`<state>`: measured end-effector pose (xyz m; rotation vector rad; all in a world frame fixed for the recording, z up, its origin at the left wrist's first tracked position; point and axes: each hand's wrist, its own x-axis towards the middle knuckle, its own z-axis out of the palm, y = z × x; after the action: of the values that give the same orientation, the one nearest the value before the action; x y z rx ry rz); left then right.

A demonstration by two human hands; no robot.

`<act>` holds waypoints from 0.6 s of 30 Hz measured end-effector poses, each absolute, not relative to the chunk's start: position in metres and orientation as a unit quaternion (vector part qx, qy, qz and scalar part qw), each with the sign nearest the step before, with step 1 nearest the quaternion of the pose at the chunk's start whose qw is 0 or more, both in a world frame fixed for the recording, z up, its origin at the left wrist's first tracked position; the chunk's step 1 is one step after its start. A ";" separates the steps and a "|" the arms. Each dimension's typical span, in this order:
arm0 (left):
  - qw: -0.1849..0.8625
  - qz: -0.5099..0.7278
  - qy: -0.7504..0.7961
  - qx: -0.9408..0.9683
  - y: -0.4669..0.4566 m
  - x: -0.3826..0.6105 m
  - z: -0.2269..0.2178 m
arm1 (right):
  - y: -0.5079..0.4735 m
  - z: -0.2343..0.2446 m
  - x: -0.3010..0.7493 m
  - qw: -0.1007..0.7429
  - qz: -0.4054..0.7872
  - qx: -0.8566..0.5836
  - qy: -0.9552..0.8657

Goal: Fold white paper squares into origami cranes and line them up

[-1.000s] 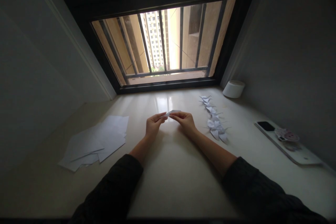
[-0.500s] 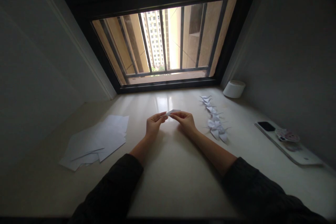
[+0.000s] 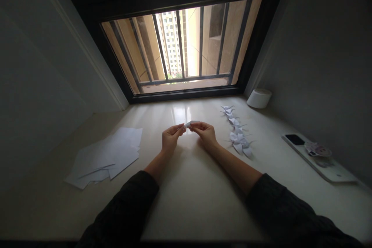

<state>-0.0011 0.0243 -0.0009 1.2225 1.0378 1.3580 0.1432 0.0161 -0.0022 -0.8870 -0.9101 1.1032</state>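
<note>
Between my two hands is a small folded piece of white paper point(image 3: 188, 124), held above the pale sill. My left hand point(image 3: 171, 136) pinches its left end between thumb and fingers. On the other end, the thumb and fingers of my right hand point(image 3: 205, 133) are closed. Much of the paper is covered by my fingertips, so its exact folds cannot be made out. Right of my right hand lies a row of several folded paper cranes point(image 3: 237, 133), some overlapping. Left of my left hand is a loose pile of white paper sheets point(image 3: 116, 149).
A phone point(image 3: 319, 159) with a round printed grip on its back lies at the right by the wall. A white cylindrical object point(image 3: 259, 98) stands in the far right corner. Beyond the sill point(image 3: 200, 201) is a dark-framed window point(image 3: 186, 95) with bars outside.
My right hand's fingers have shifted slightly on the folded paper. My left hand stays nearly where it was, and the other things have not moved.
</note>
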 end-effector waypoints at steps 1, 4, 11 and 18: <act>0.496 0.562 0.429 0.504 0.024 -0.001 -0.001 | 0.017 -0.003 0.143 0.670 0.493 -0.388 -0.396; 0.493 0.562 0.432 0.504 0.025 -0.001 -0.001 | 0.018 -0.005 0.142 0.672 0.501 -0.382 -0.389; 0.483 0.545 0.413 0.547 0.023 -0.004 0.000 | 0.020 -0.005 0.147 0.672 0.492 -0.393 -0.391; 0.479 0.545 0.421 0.545 0.024 -0.005 -0.002 | 0.022 -0.009 0.149 0.676 0.488 -0.388 -0.393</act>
<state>-0.0054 0.0243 -0.0021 1.3296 1.0265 1.3298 0.1485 0.0224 -0.0088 -0.8718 -0.8841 1.0966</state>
